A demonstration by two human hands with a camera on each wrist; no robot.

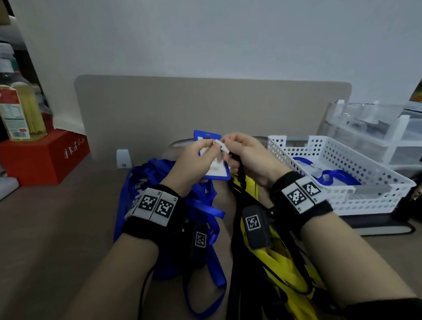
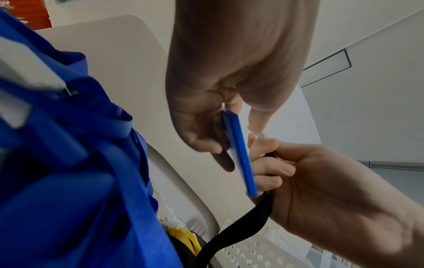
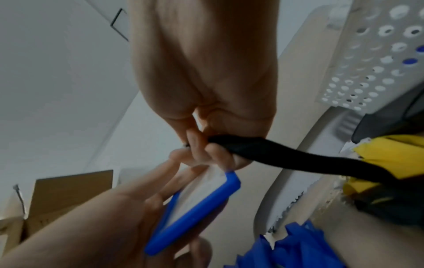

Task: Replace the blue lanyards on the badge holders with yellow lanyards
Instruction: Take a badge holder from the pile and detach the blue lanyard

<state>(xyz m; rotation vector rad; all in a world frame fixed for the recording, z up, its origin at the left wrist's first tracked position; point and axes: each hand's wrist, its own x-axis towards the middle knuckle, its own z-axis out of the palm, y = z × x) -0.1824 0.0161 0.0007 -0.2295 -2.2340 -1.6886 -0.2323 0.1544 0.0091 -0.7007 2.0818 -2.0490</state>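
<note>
While unreadable print blurs: left hand (image 1: 191,159) gripping badge holder (image 1: 215,171), right hand (image 1: 250,156) pinching clip (image 1: 222,146).

Dim, flat, bluish light; wide-angle bending edges; wrist views blurring close up, maybe motion; no glare.

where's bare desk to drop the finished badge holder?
Bare desk lies left of the blue lanyards, in front of the red box. A narrower strip lies between the divider and the pile. The centre is crowded with blue and yellow lanyards; the white basket takes the right.
</note>
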